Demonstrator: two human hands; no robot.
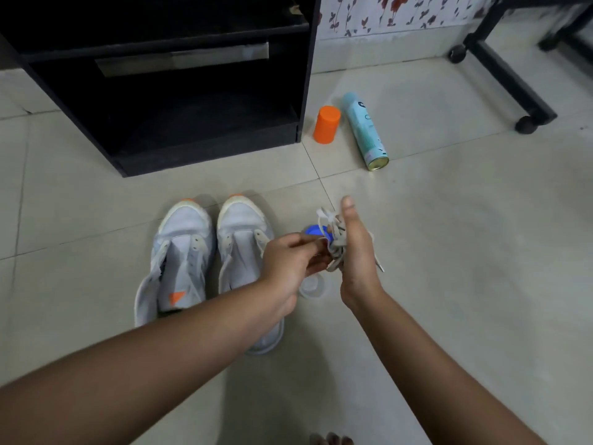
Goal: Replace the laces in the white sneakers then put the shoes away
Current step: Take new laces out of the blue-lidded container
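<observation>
Beige tile: we look down on a pale tiled floor (449, 252) with thin grout lines that fills most of the frame.
Room: a black cabinet (160, 123) with open shelves stands at upper left; floral wallpaper (385, 11) runs along the top edge, and a black frame on castors (500, 69) sits at upper right.
Loose items: an orange cap (326, 124) stands upright just right of the cabinet, with a pale teal spray can (364, 130) lying on its side beside it.
Shoes: the white sneakers (183, 248) stand side by side at centre left, toes toward the cabinet, with orange toe tips, an orange triangle on one tongue and bare eyelets.
Laces: a crumpled off-white bundle of laces (335, 242) hangs between our hands, right of the sneakers and above the floor.
Under the hands: a blue object (313, 229) and a clear round piece (313, 287) show partly; we cannot tell what they are.
Left hand: our left hand (288, 268) has its fingers curled close, pinching a strand of the bundle.
Right hand: our right hand (356, 261) holds the bundle against its palm, thumb pointing straight up; its fingers are hidden behind it.
</observation>
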